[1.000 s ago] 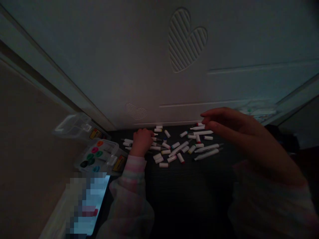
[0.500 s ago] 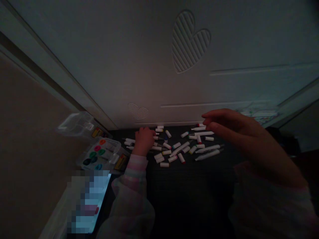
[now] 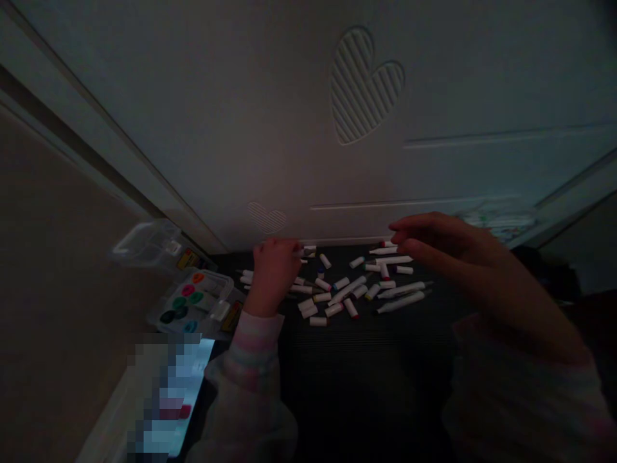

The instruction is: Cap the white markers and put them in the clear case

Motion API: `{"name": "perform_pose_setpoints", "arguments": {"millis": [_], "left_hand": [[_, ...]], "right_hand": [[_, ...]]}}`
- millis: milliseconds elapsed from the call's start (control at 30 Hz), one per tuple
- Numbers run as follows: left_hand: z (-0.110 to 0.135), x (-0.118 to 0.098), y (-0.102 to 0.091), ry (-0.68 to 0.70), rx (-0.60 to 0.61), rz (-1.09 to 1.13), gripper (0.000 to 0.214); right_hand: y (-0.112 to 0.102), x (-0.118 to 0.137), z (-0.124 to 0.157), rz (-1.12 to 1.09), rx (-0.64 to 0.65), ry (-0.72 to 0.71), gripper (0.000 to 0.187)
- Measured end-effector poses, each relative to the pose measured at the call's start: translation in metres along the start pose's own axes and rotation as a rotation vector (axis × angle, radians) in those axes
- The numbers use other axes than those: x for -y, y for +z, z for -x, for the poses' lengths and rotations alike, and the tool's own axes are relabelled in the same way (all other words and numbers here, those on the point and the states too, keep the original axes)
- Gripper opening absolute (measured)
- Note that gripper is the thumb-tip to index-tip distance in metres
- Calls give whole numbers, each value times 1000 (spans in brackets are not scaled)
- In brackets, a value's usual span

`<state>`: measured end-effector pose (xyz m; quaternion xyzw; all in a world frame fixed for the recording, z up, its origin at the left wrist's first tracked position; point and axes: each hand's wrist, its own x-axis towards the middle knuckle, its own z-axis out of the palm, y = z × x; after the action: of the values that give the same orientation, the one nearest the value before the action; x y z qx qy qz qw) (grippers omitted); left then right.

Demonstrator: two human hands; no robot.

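Note:
My left hand is closed on a white marker, whose grey end sticks out to the right of the fingers. Much of that marker is hidden by the hand. Beneath and beside it, uncapped white markers and short white caps with coloured ends lie scattered on the dark surface. My right hand hovers over the right side of the scatter, thumb and fingers apart, with nothing visible between them. Two markers lie to the left of that hand, below its fingertips.
A clear plastic case with its lid raised stands at the left, holding several markers with coloured ends. A lit phone lies in front of it. A white panel with raised hearts rises behind the dark tabletop.
My left hand has lifted slightly and turned, and a marker's grey end now shows beyond its fingers. My right hand has stayed almost still.

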<state>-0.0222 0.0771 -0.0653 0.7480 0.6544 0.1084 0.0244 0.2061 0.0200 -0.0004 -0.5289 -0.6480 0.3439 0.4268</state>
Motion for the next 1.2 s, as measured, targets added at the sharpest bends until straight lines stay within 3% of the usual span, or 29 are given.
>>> {"name": "perform_pose_setpoints", "arguments": {"millis": [133, 200, 333, 433, 733, 933, 1200], "left_hand": [[9, -7, -22, 37, -78, 302, 18], [14, -11, -30, 28, -20, 617, 19], [20, -20, -36, 1, 145, 1447, 21], [23, -28, -39, -53, 235, 1797, 17], [28, -38, -43, -103, 334, 1998, 11], [31, -41, -44, -62, 415, 2074, 12], [33, -44, -43, 20, 387, 2038, 14]], "right_hand": [[2, 1, 0, 2, 1, 4, 21], [4, 1, 0, 6, 22, -4, 23], [9, 1, 0, 43, 124, 10, 28], [14, 4, 0, 46, 193, 6, 30], [25, 12, 6, -57, 494, -19, 27], [28, 14, 11, -140, 534, -11, 24], [29, 15, 12, -157, 546, 7, 23]]}}
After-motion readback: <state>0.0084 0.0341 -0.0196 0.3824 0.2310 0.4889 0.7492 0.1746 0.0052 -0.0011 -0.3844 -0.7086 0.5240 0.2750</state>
